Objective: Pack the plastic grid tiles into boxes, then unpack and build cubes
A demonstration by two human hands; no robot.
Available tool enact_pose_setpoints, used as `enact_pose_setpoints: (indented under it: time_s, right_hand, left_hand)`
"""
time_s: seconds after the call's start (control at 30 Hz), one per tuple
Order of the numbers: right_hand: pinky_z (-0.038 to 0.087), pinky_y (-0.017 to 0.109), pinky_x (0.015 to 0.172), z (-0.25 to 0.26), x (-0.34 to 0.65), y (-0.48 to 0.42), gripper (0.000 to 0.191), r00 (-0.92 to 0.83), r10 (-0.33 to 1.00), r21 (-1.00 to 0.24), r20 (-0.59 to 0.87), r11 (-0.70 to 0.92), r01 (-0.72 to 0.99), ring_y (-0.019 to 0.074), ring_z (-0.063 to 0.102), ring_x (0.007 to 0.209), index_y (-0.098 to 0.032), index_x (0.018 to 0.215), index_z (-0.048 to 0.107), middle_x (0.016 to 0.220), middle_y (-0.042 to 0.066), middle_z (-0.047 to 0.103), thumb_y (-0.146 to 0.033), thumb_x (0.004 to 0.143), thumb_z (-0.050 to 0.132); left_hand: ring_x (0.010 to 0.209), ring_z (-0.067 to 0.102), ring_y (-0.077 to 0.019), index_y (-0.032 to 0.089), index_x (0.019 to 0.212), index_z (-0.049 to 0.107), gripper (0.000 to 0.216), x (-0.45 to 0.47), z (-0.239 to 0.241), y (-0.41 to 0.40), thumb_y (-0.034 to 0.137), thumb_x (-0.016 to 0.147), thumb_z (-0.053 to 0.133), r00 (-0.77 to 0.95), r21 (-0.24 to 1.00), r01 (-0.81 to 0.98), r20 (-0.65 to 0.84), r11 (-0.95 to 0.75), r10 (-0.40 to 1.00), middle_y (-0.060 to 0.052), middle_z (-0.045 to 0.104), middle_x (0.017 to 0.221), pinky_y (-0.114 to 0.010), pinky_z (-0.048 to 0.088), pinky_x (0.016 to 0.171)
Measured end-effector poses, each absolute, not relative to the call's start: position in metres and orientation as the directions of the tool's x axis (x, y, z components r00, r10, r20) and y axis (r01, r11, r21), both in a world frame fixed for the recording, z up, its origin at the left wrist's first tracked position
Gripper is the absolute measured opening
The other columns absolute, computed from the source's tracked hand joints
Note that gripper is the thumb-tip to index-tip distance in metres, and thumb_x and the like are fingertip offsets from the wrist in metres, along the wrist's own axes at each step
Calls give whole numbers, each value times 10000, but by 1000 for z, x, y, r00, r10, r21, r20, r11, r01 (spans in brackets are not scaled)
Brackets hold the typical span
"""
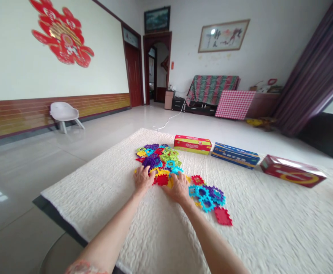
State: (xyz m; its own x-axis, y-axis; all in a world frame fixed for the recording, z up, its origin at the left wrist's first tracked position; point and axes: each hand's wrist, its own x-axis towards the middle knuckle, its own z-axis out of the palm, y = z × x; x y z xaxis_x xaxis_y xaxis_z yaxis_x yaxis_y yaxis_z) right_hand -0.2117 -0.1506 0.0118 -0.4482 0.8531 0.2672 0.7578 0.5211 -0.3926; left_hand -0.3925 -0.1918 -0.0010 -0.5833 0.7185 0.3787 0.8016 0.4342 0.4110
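Both bare hands reach into a heap of notched plastic tiles, which lies just past the fingertips and between the two palms. The left hand (144, 179) bends its spread fingers over the heap's near left edge, and I can't tell from here whether they pinch a piece. The right hand (180, 187) lies palm down with its thumb stretched toward the left one; whether it grips anything, I can't make out either. Between them sits a red tile (162, 180), and just ahead of the left fingers are purple tiles (152, 161). To the right of the right hand spread turquoise tiles (205, 195), with a red square tile (222, 216) lying apart from them, nearer the forearm. Beyond the hands stands a red-and-lime carton (192, 145); a blue carton (235, 155) and a maroon carton (293, 171) continue rightward, all on the cream quilted cover (98, 182).
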Motion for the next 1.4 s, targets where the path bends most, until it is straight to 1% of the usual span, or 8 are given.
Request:
enact_pose_setpoints:
  time_s: [0.27,0.43,0.67,0.93,1.07,1.2,1.3,1.4]
  right_hand:
    - [391,407,1064,5,-177,-161,460,-410,836,-479,366,546,687,297,418,1318,-133,1179,588,1446,168,395,-131,720,594]
    - [414,329,1042,7,-155,-163,480,-430,839,-426,333,541,726,229,499,1248,-144,1208,571,1375,143,494,-73,735,531]
    - [394,336,1032,22,-114,-153,438,-412,850,-344,329,514,786,247,508,1202,-135,1139,606,1361,156,500,-28,721,531]
    - [429,306,911,30,-63,-112,303,-334,891,-270,308,419,867,232,584,1022,-152,978,637,1117,126,630,-54,707,545]
    - [404,328,964,38,-36,-99,434,-253,907,-282,336,353,892,240,568,1107,-121,1148,599,1244,156,589,-46,730,508]
    - [370,386,1021,36,-9,-118,478,-243,886,-312,395,379,871,250,512,1201,-168,1242,555,1337,118,543,-132,767,522]
    - [368,495,1011,20,10,-144,502,-241,860,-355,449,420,835,304,450,1269,-216,1291,518,1407,119,479,-288,797,568]
    - [358,556,1010,2,25,-164,621,-234,875,-396,423,411,821,342,367,1336,-220,1372,437,1471,149,394,-449,814,584]
  left_hand:
    - [1154,546,-264,196,1138,656,331,-335,-11,-195,371,902,502,-418,407,884,463,231,782,-117,604,1218,-398,416,991]
    - [1111,570,-263,155,1085,648,282,-300,-19,-182,279,909,466,-303,453,891,543,31,783,-125,646,1083,-405,441,985]
    - [1068,600,-252,137,1091,633,265,-260,-24,-156,236,897,481,-245,487,871,555,-71,795,-128,655,1048,-409,479,966]
    - [1025,642,-198,179,1049,651,233,-200,-21,-101,176,864,509,-143,551,793,582,-259,800,-82,685,1050,-361,521,947]
    - [1049,645,-167,182,1032,659,258,-189,-13,-90,113,847,492,-105,573,748,600,-334,793,-69,699,1089,-314,517,966]
    - [1104,617,-185,176,1082,649,306,-195,-13,-107,124,884,421,-140,591,742,599,-317,789,-92,680,1130,-360,481,1020]
    - [1203,552,-248,170,1157,628,315,-203,-18,-132,234,874,509,-166,595,757,576,-271,801,-127,630,1228,-440,422,1071]
    - [1347,404,-353,184,1323,530,654,-209,-21,-158,481,759,677,-82,553,807,453,-207,888,-169,470,1430,-528,356,1093]
